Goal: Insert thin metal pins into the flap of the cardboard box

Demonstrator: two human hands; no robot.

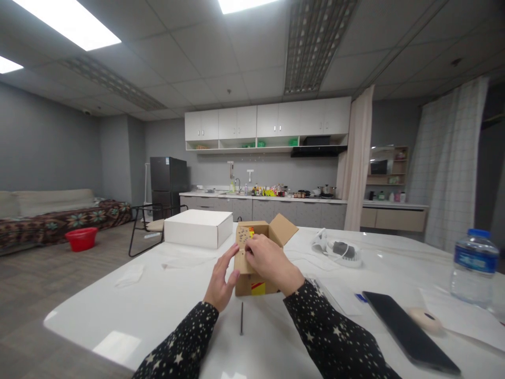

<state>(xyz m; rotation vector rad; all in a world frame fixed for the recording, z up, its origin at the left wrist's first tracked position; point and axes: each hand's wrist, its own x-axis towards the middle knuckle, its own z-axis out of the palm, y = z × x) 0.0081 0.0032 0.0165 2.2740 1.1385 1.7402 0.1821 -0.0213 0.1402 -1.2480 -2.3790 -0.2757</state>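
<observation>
A small brown cardboard box with yellow and red tape stands on the white table before me, one flap raised at its back right. Small dark specks, too small to name, dot the cardboard near its back left. My left hand rests against the box's left side, fingers stretched out and holding nothing. Over the box top, my right hand has its fingers curled and pinched together at the cardboard; whatever sits between them is hidden. A thin dark rod with a small head, like a long nail, lies in front of the box.
A white box stands behind on the left. To the right are a white charger with a cable, a black phone-like slab, a beige round object and a water bottle. Clear plastic lies at left.
</observation>
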